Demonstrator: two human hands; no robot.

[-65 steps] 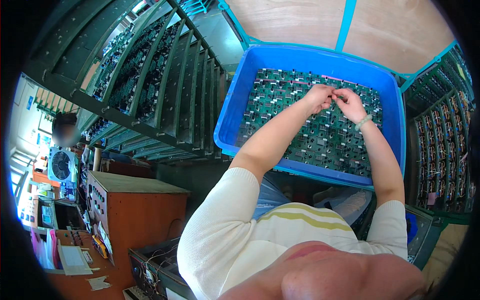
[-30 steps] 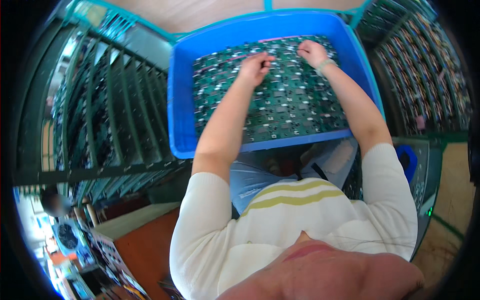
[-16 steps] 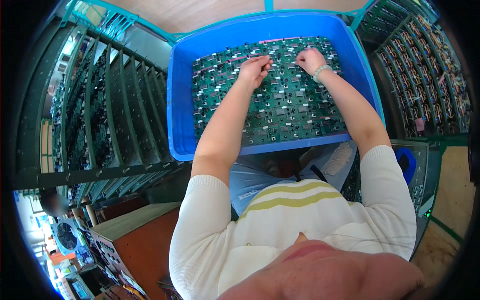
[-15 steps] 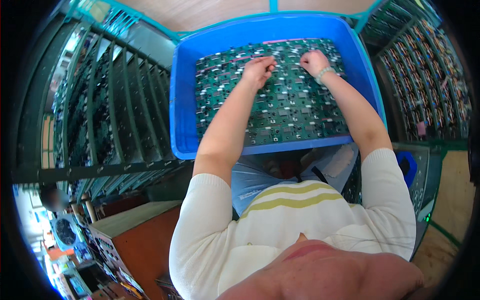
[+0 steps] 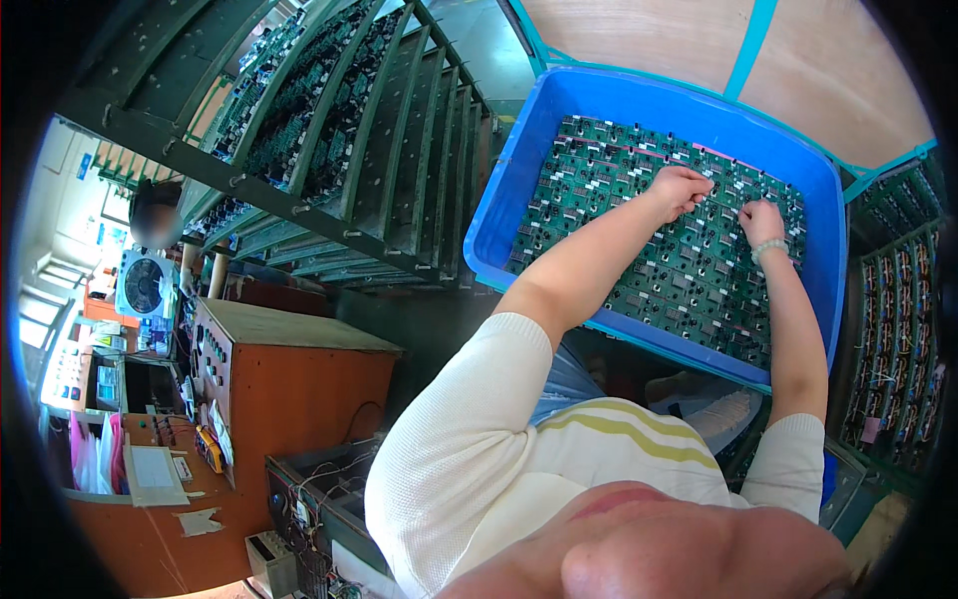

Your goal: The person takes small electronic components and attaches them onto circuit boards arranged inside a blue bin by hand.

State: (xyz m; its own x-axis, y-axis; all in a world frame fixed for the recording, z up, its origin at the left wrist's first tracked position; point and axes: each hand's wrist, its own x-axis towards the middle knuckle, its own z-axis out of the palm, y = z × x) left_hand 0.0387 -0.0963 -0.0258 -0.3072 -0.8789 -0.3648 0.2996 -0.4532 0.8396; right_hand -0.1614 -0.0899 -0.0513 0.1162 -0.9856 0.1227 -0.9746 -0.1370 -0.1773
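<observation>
A blue plastic bin [image 5: 504,215] stands in front of me, with green circuit boards [image 5: 639,285] lying close together inside it. Their surface carries black and white components, and pink strips show near the far side. Above the middle of the boards is my left hand [image 5: 681,192], thumb and fingertips pinched together. My right hand [image 5: 763,226], with a beaded bracelet at the wrist, is curled closed over the boards a little nearer and to the right. Whatever the fingertips of either hand hold is too small or hidden to make out.
Green metal racks [image 5: 394,150] with boards on some shelves rise at the left. Another rack [image 5: 893,339] filled with wired boards stands at the right. An orange cabinet [image 5: 299,399], a fan [image 5: 147,283] and a person [image 5: 157,215] are at the left.
The view has turned left, so the bin and my arms appear farther right and tilted. Both hands stay over the boards with fingers closed.
</observation>
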